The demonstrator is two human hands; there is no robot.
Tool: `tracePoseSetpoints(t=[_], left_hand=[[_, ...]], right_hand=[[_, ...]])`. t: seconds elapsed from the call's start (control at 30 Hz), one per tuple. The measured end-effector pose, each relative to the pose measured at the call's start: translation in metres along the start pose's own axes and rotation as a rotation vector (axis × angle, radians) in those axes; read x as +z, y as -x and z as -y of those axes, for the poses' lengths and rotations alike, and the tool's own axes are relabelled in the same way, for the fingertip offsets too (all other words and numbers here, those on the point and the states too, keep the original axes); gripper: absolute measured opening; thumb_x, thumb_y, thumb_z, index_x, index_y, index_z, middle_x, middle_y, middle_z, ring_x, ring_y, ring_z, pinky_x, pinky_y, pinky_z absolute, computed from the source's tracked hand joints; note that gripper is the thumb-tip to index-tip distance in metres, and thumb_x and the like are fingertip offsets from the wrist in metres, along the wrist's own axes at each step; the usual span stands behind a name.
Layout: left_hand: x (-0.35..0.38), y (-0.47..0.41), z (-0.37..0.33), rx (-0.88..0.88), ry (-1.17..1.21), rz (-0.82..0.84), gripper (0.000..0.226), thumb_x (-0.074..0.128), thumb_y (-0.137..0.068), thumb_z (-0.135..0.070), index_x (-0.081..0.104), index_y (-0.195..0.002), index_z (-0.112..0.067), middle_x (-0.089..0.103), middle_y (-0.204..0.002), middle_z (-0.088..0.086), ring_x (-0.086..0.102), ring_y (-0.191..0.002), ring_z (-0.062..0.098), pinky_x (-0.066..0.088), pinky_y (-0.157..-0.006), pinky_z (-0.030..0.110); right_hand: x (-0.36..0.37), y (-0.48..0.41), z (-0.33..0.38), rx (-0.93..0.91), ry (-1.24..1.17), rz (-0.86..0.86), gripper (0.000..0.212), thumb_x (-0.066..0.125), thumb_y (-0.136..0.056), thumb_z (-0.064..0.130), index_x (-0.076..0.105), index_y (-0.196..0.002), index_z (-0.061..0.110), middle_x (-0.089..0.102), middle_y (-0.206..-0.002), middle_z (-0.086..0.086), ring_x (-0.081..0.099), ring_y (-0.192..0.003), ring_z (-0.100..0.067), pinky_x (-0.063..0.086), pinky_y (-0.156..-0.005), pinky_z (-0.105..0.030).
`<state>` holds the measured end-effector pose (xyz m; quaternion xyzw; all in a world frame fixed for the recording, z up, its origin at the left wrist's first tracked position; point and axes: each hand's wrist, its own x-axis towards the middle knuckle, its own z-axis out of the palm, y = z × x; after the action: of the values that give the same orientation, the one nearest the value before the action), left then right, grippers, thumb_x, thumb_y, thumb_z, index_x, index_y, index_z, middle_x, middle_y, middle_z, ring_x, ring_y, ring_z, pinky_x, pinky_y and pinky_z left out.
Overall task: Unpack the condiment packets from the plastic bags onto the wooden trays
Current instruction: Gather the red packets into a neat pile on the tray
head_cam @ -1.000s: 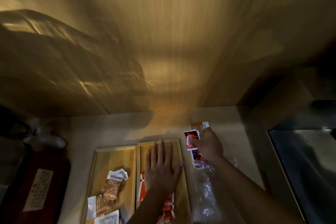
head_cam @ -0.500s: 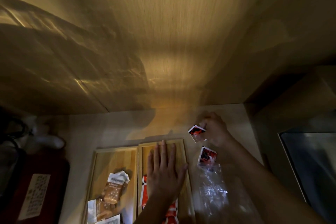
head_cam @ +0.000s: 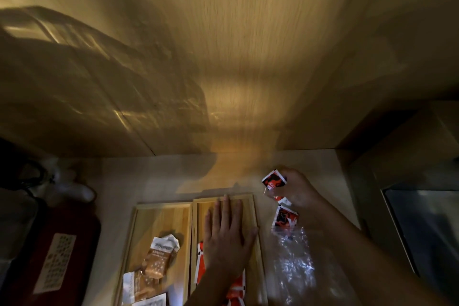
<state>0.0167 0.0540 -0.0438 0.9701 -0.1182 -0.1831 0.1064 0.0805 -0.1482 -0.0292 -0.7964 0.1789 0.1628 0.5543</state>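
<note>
Two wooden trays lie side by side on the counter. The left tray (head_cam: 159,216) holds brown and white packets (head_cam: 159,256). My left hand (head_cam: 227,238) lies flat, fingers straight, on the right tray (head_cam: 248,204), over red packets (head_cam: 236,288). To the right of the trays, my right hand (head_cam: 295,189) grips red and black condiment packets (head_cam: 273,179). Another red packet (head_cam: 285,217) hangs from that bunch at the mouth of the clear plastic bag (head_cam: 295,263), which lies crumpled beside the right tray.
A wood-grain wall (head_cam: 236,45) rises right behind the counter. A red object with a white label (head_cam: 54,261) and dark gear sit at the left. A dark glass-fronted appliance (head_cam: 427,231) stands at the right edge.
My right hand has lifted the red packets out of the bag's mouth, up and away toward the wall. My left hand has stayed flat on the right tray.
</note>
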Motion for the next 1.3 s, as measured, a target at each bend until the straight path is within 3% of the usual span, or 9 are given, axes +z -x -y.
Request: tracePoseSetpoints(t=[0.13, 0.2, 0.27, 0.5, 0.67, 0.83, 0.97, 1.1, 1.3], left_hand=[[-0.006, -0.003, -0.003, 0.001, -0.012, -0.023, 0.066, 0.036, -0.078, -0.063, 0.056, -0.126, -0.022, 0.055, -0.137, 0.01, 0.054, -0.125, 0.03, 0.023, -0.108, 0.039], [-0.011, -0.002, -0.002, 0.016, 0.007, -0.047, 0.072, 0.028, -0.077, -0.062, 0.049, -0.133, -0.022, 0.04, -0.149, 0.007, 0.041, -0.136, 0.029, 0.026, -0.114, 0.041], [-0.016, -0.001, -0.003, 0.045, 0.036, -0.04, 0.08, 0.012, -0.075, -0.059, 0.035, -0.142, -0.02, 0.022, -0.157, 0.005, 0.021, -0.145, 0.025, 0.017, -0.118, 0.039], [-0.026, -0.009, -0.04, 0.123, 0.081, -0.086, 0.033, 0.043, -0.091, -0.028, 0.052, -0.12, -0.015, 0.055, -0.126, 0.008, 0.047, -0.117, 0.024, 0.035, -0.1, 0.035], [-0.015, -0.025, -0.076, 0.167, -0.02, -0.011, 0.038, 0.04, -0.093, -0.037, 0.047, -0.122, -0.013, 0.052, -0.13, 0.01, 0.042, -0.124, 0.028, 0.03, -0.103, 0.039], [-0.006, -0.04, -0.094, 0.056, -0.05, 0.051, 0.057, 0.056, -0.083, -0.045, 0.039, -0.126, -0.011, 0.047, -0.131, 0.008, 0.039, -0.126, 0.027, 0.027, -0.106, 0.038], [0.001, -0.05, -0.103, -0.019, -0.041, 0.114, 0.041, 0.058, -0.084, -0.032, 0.048, -0.118, -0.012, 0.056, -0.126, 0.008, 0.043, -0.126, 0.026, 0.024, -0.111, 0.04], [0.003, -0.05, -0.104, -0.039, -0.106, 0.171, 0.04, 0.058, -0.085, -0.034, 0.055, -0.119, -0.015, 0.057, -0.127, 0.007, 0.044, -0.125, 0.025, 0.029, -0.105, 0.039], [-0.008, -0.045, -0.098, -0.053, 0.047, 0.062, 0.025, 0.048, -0.089, -0.016, 0.061, -0.109, -0.012, 0.063, -0.119, 0.01, 0.052, -0.119, 0.026, 0.037, -0.1, 0.039]], right_hand=[[-0.001, 0.016, 0.01, 0.01, -0.185, -0.035, 0.026, 0.074, -0.064, -0.008, 0.061, -0.062, 0.015, 0.061, -0.057, 0.001, 0.056, -0.052, -0.011, 0.044, -0.056, -0.026], [-0.001, 0.023, 0.012, 0.0, -0.217, -0.042, 0.025, 0.073, -0.064, -0.008, 0.06, -0.063, 0.014, 0.059, -0.056, 0.001, 0.055, -0.051, -0.012, 0.044, -0.055, -0.024], [-0.002, 0.031, 0.008, 0.0, -0.29, -0.063, 0.023, 0.072, -0.064, -0.008, 0.063, -0.065, 0.013, 0.061, -0.055, 0.001, 0.057, -0.055, -0.016, 0.045, -0.06, -0.027], [-0.01, 0.058, -0.008, 0.061, -0.521, -0.211, 0.018, 0.072, -0.064, -0.01, 0.07, -0.068, 0.008, 0.067, -0.064, -0.012, 0.062, -0.068, -0.032, 0.05, -0.071, -0.045], [-0.018, 0.077, -0.006, 0.079, -0.522, -0.294, 0.016, 0.068, -0.07, -0.011, 0.062, -0.065, 0.004, 0.059, -0.045, -0.003, 0.054, -0.039, -0.014, 0.041, -0.042, -0.02], [-0.023, 0.087, -0.019, 0.11, -0.561, -0.355, 0.014, 0.07, -0.068, -0.009, 0.063, -0.071, 0.002, 0.059, -0.061, -0.016, 0.055, -0.058, -0.026, 0.043, -0.059, -0.036], [-0.031, 0.092, -0.031, 0.139, -0.537, -0.367, 0.015, 0.069, -0.069, -0.01, 0.064, -0.069, 0.004, 0.06, -0.062, -0.014, 0.057, -0.056, -0.025, 0.046, -0.055, -0.03], [-0.037, 0.094, -0.033, 0.133, -0.448, -0.349, 0.016, 0.07, -0.07, -0.009, 0.063, -0.069, 0.006, 0.06, -0.055, -0.009, 0.057, -0.038, -0.01, 0.044, -0.039, -0.018], [-0.038, 0.096, -0.024, 0.124, -0.525, -0.342, 0.017, 0.068, -0.07, -0.012, 0.064, -0.069, 0.005, 0.062, -0.058, -0.011, 0.06, -0.045, -0.016, 0.046, -0.042, -0.022]])
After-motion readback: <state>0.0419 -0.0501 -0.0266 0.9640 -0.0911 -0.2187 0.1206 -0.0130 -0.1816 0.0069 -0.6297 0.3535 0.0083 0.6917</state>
